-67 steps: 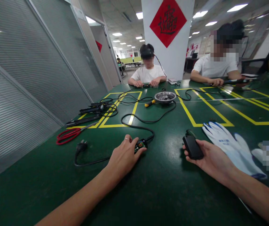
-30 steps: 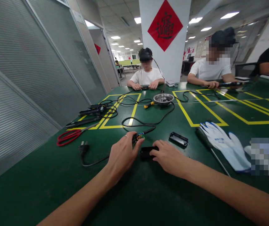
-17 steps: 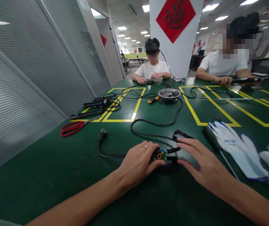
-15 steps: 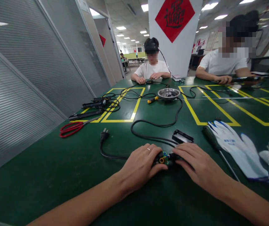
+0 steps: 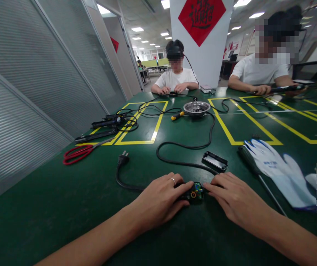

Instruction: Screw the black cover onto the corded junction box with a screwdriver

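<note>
Landmark: module (image 5: pixel 196 193), a small black in-line unit with its lid off. I place everything else from it.
Where it lies: flat on the green table (image 5: pixel 64 221), close in, directly between the two hands I am running.
Long axis: left to right across my view, one end toward each hand.
Left hand (image 5: pixel 161 199): on the module's left end, fingers over the top and thumb at the near edge, closed around the black body. There is a ring on one finger.
Right hand (image 5: pixel 236 197): fingers long and loosely spread, only the tips touching the module's right end. It holds nothing.
Nearer hand: both touch it, but I judge the left covers more.
Module make-up: matt black plastic shell with a green board exposed and an orange ringed part on it. Finer detail is too small to tell.
Black cover (image 5: pixel 214 161): just beyond the module, to the right. A shallow rectangular tray with a glossy rim.
Cord (image 5: pixel 186 146): beyond the module, round black rubber in a loose loop.
Plug (image 5: pixel 123 159): beyond and left of the module.
Glove (image 5: pixel 272 168): right of the module, white knit, lying over a dark-handled screwdriver (image 5: pixel 247 159).
Scissors (image 5: pixel 77 153): well left of the module, red handles.
</note>
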`<state>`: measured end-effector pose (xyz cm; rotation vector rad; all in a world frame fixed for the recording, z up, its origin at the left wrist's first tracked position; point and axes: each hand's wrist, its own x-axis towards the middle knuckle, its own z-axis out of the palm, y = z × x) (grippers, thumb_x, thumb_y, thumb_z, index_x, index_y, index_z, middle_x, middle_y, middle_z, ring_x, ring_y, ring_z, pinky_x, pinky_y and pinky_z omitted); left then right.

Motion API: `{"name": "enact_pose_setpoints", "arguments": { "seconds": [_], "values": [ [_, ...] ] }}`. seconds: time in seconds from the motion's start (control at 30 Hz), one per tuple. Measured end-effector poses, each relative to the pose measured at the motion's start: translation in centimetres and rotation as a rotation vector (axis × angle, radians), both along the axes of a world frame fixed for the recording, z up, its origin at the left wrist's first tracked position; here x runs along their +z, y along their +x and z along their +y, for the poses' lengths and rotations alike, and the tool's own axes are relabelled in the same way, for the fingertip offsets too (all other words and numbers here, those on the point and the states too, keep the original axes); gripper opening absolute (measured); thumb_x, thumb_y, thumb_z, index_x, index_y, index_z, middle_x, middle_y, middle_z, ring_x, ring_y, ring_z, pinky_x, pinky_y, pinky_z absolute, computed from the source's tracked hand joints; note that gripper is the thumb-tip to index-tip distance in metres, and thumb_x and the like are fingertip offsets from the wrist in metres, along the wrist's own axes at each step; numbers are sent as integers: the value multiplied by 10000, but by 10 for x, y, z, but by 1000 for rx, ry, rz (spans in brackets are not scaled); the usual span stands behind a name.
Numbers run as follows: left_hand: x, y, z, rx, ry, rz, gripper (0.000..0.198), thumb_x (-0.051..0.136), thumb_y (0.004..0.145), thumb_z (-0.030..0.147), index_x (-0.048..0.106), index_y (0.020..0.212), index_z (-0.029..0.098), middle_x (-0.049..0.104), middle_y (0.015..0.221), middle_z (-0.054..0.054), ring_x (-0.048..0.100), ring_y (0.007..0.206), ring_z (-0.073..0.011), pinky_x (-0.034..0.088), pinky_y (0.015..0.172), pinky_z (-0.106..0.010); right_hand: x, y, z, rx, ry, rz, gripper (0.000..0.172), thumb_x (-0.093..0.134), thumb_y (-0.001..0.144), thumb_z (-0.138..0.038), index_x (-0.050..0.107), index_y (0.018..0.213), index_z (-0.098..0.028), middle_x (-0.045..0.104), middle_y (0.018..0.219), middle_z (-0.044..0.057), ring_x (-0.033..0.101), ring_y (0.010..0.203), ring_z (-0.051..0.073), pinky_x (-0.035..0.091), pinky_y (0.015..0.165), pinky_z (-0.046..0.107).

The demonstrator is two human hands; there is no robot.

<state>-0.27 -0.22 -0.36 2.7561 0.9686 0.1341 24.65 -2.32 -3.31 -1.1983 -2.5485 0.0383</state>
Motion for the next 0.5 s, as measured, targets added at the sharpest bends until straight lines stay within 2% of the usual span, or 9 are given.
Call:
{"name": "enact_pose_setpoints", "arguments": {
  "seconds": [0.2,0.33,0.5],
  "values": [
    [5,3,-3,15,6,23,448,515,887,254,401,1317,205,519,1087,-98,529,950,-242,483,844,-410,3,-4,-5,18,6,-16,390,463,847,-94,574,1202,-213,571,956,55,501,876,176,442,812,385],
    [3,1,-1,-35,5,-4,460,505,898,273,396,1341,214,515,1125,-104,530,978,-243,489,845,-397,1,-7,-3,3,19,-53,404,453,841,-85,581,1203,-210,570,934,65,502,846,180,452,779,384],
    [2,1,-2,-15,48,9,453,468,917,279,399,1358,204,522,1195,-123,537,1042,-262,471,898,-438,-4,-10,-1,-3,38,-68,402,436,853,-84,575,1213,-196,578,973,76,513,892,198,461,811,411]
  ]
}}
